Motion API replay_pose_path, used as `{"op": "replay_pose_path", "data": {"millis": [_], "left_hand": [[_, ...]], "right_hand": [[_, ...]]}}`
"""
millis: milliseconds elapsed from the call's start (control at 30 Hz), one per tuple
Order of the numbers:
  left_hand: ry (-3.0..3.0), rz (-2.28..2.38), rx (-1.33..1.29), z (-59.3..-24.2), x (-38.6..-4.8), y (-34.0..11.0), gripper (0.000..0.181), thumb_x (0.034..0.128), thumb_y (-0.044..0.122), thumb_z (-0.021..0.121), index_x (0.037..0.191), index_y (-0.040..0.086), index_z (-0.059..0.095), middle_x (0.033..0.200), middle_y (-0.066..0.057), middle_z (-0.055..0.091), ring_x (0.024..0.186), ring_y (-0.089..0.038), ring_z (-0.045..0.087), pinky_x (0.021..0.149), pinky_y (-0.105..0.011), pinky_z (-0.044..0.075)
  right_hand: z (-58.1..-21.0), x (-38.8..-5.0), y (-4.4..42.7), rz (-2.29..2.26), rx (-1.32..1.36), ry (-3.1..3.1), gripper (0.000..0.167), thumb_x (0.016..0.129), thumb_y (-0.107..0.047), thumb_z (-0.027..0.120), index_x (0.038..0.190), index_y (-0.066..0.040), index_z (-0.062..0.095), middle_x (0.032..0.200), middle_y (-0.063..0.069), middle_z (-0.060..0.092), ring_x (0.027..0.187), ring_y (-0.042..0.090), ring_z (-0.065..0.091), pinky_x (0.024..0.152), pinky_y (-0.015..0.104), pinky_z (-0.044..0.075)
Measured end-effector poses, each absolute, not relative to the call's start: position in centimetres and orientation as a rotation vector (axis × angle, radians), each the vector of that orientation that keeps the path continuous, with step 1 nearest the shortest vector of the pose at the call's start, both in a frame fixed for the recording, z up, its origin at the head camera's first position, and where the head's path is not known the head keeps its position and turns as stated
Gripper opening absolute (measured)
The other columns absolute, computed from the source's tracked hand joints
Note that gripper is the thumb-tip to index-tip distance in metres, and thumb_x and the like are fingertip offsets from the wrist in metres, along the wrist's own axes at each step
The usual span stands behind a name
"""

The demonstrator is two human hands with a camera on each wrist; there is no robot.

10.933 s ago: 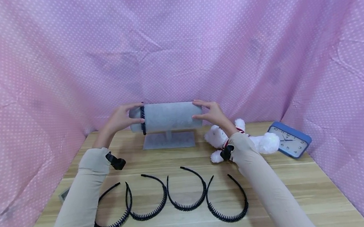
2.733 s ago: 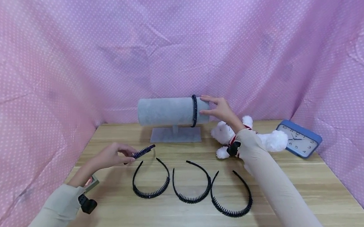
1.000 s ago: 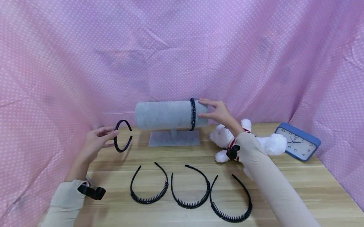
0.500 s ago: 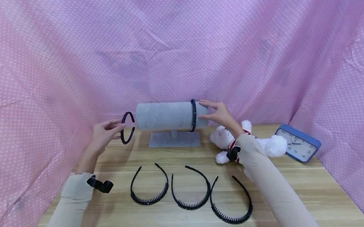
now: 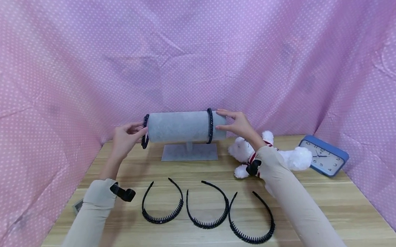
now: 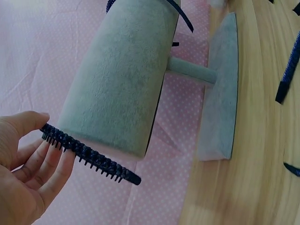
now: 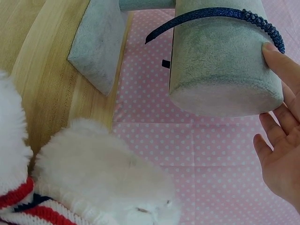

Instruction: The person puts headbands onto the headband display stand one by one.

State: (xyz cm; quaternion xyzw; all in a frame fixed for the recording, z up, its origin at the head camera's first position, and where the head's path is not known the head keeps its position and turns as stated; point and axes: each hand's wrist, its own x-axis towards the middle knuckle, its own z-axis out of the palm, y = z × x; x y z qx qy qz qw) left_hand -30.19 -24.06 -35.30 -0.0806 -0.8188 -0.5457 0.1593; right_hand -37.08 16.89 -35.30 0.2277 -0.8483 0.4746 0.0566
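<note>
I read my clock from the middle of the grey velvety cylinder [image 5: 178, 125] in the head view. At nine, the left hand [image 5: 124, 139] pinches a black toothed headband [image 6: 93, 157] between thumb and fingers, just beside the cylinder's end; I can't tell whether any of it is past the rim. At three, the right hand [image 5: 238, 125] holds the other end, fingers and thumb spread across it, next to a second black beaded headband [image 5: 210, 126] around the cylinder.

What bothers me is the one-handed pinch: if the band goes on crooked, it could catch on the rim, twist and spring loose towards the three black headbands [image 5: 208, 225] lying between seven and five. A hard push from nine, if the bracing hand gives, could slide or tip the cylinder on its slim post. At four, the white plush toy [image 5: 296, 160] lies by the right forearm, so a careless withdrawal might drag it.
</note>
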Motion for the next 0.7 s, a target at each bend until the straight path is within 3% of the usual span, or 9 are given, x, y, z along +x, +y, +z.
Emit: {"op": "replay_pose_path", "data": {"millis": [100,700], "left_hand": [[-2.330,-1.546,-0.216,-35.3,-30.6,-23.6,0.044,0.0933,0.020,0.075,0.128,-0.005,0.067,0.105,-0.024,0.070,0.076,0.001,0.066,0.066,-0.023,0.062],[-2.379,-1.399,-0.204,-35.7,-32.0,-22.7,0.041,0.0924,0.017,0.076,0.127,-0.003,0.069,0.103,-0.025,0.071,0.073,0.004,0.061,0.066,-0.027,0.063]], "right_hand": [[-35.3,-37.1,16.9,1.446,0.685,-2.573,0.060,0.085,-0.022,0.085,0.140,-0.016,0.063,0.154,0.002,0.053,0.150,0.027,0.039,0.126,0.050,0.027],[-35.4,-37.0,16.9,1.448,0.692,-2.566,0.060,0.085,-0.021,0.085,0.141,-0.014,0.062,0.154,0.004,0.052,0.151,0.028,0.038,0.126,0.052,0.025]]}}
